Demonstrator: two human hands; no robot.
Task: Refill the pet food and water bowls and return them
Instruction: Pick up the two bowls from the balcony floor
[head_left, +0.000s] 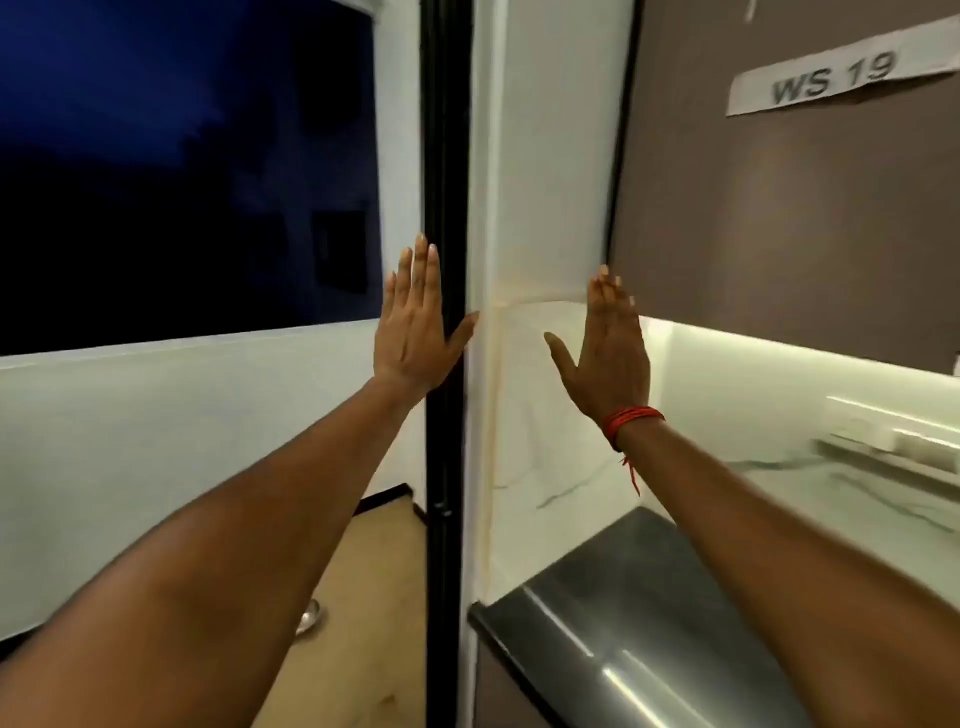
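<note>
Both arms reach forward at chest height. My left hand (415, 317) is flat with the fingers straight up, in front of a black vertical frame. My right hand (610, 348) is flat too, fingers up, a red thread around its wrist; it hovers before the white wall corner. Neither hand holds anything. A small shiny metal bowl (309, 618) shows on the beige floor at the lower left, mostly hidden under my left forearm. Its contents cannot be seen.
A dark grey countertop (623, 623) lies at the lower right, with a lit white marble backsplash (753, 415) behind it. Above hangs a brown cabinet with a paper label "WS 19" (836, 78). A dark window (182, 171) fills the upper left.
</note>
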